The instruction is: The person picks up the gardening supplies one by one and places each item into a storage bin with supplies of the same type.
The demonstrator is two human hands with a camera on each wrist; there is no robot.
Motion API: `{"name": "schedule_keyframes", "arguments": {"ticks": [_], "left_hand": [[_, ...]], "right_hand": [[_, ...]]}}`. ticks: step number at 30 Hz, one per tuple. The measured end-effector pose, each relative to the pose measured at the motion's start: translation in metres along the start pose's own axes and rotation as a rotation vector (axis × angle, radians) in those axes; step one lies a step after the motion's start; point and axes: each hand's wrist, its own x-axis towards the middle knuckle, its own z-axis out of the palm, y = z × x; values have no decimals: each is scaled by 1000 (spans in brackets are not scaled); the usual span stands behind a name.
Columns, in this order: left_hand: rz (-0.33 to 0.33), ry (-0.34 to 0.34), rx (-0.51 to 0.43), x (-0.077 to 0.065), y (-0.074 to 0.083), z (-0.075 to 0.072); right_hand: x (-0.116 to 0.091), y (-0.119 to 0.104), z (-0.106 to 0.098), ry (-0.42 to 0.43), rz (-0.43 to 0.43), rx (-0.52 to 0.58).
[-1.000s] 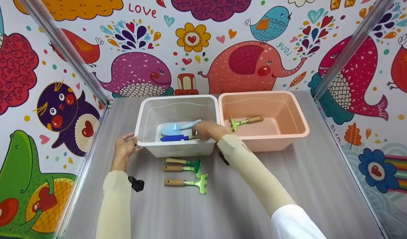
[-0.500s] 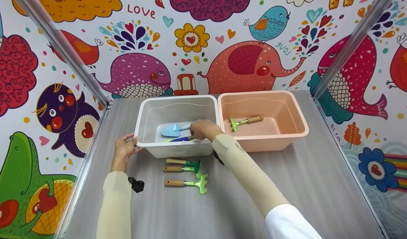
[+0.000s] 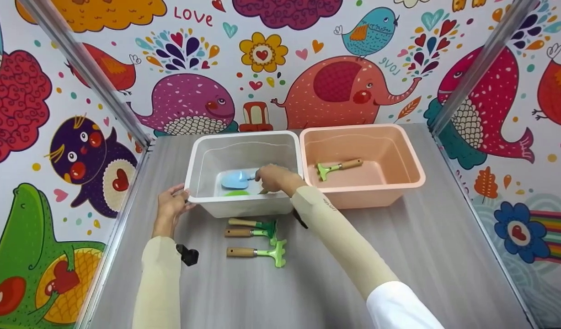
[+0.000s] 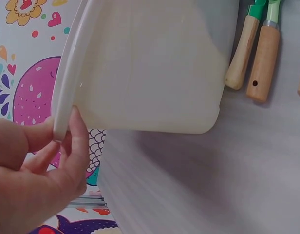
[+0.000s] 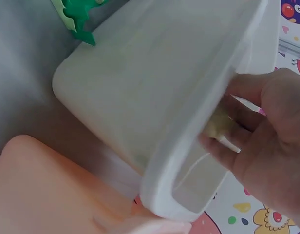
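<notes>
I see the dark blue blade now hidden and a green piece (image 3: 237,193) uncovered inside the white bin (image 3: 243,208), so I judge lifting begun: my right hand (image 3: 275,177) pinches seemingly that blade's wooden handle (image 5: 218,123), my left hand (image 3: 172,202) the rim (image 4: 69,73).

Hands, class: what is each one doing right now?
Left hand: pinching the white tub's rim.
Right hand: closed on a blurred tan handle.

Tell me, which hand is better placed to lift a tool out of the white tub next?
Probably the right hand: it reaches inside the white tub, beside the light blue shovel, and seems to hold a pale handle. The left hand pinches the tub's rim, away from the tools inside.
</notes>
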Motion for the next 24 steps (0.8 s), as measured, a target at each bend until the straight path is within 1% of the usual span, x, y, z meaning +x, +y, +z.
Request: {"name": "schedule_keyframes", "arguments": {"ticks": [6, 12, 19, 24], "left_hand": [[10, 8, 24, 1, 0, 1], [22, 20, 52, 0, -2, 1], [25, 16, 60, -1, -3, 1], [22, 12, 63, -1, -2, 2]], "right_hand": [[-4, 5, -16, 54, -13, 8], [-12, 7, -27, 69, -36, -21], [-22, 14, -32, 75, -39, 14], [-28, 15, -33, 89, -67, 17]]}}
